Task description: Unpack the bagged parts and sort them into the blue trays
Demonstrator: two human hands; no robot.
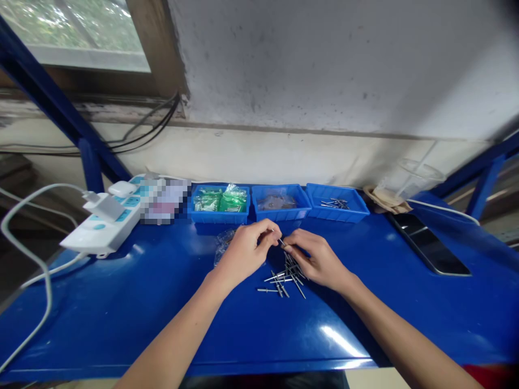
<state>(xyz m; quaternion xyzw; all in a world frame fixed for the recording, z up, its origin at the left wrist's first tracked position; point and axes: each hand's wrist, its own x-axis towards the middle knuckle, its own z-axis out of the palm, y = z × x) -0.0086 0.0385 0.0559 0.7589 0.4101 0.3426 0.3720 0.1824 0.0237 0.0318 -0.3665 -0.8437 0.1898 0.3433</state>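
Observation:
Between my two hands is a thin metal blind rivet (281, 242). My left hand (249, 248) is closed in a pinch at its upper left end. The fingertips of my right hand (315, 257) pinch the other end. Just below the hands, a loose pile of silvery blind rivets (279, 282) lies on the blue table, partly covered by my right hand. A clear plastic bag (222, 246) sits behind my left wrist; what it contains is hard to make out.
Along the wall stand three blue bins: the left bin (219, 217) with green and clear packets, the middle bin (281, 215) with plastic bags, the right bin (340, 215) with rivets. A power strip (97, 232) lies left; a phone (430, 243) and plastic cup (417, 175) are right.

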